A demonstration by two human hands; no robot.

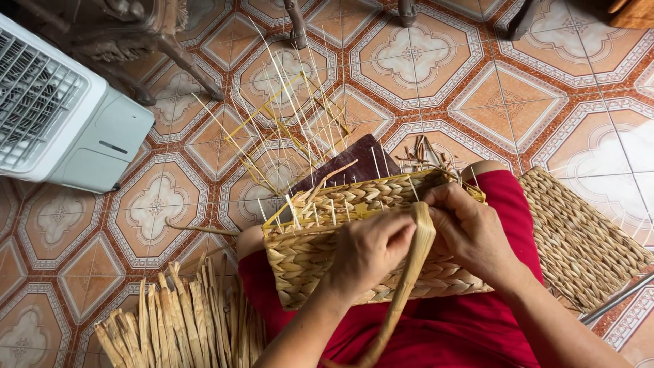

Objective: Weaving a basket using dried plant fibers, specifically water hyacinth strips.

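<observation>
Head view. A half-woven basket (pixel 354 238) is resting on the person's lap, on red cloth (pixel 449 327), its open rim turned away from the body. The left hand (pixel 371 249) is pressing on the basket's near wall, fingers curled around a flat fibre strand (pixel 409 272). The right hand (pixel 470 228) is pinching the same strand just right of the left, fingers closed at the basket's rim. The strand is trailing down from the rim across the lap.

Judged from this grip, the strand is being worked into the top rows. It is best kept flat and taut, each pass pushed tight against the row below, with the left hand steadying the wall so the weave is not bulging.

Thin yellow stakes (pixel 300 204) are standing up from the basket's far rim. They are crowding the fingers and could snag or bend as the strand is passing between them.

Beyond the basket, a second bare frame (pixel 293 129) of stakes is lying on the tiled floor (pixel 518 102). Left of the basket, a bundle of dried strands (pixel 177 320) is lying within reach. Right of it, a woven mat (pixel 579 238) is spread out. Far left of the basket, a white fan unit (pixel 61 116) is standing.
</observation>
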